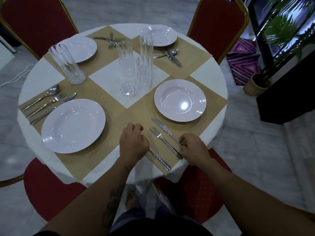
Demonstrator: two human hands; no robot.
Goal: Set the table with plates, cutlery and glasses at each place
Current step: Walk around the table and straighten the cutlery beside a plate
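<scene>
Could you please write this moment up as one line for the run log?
right hand pinches knife handle | left hand over a utensil | fork lies between

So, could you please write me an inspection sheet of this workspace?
Surface: round table, white cloth, four tan placemats.
Job's things: a plate on every mat; near-left cutlery laid straight; far cutlery heaped; one glass placed, three glasses grouped in the centre.
Clutter: nothing seen.
Grips: right hand pinches the knife handle; left hand covers a third piece, hold hidden.
Cables: white cable on the floor, left.
Surroundings: red chairs, potted plant, patterned box.
</scene>
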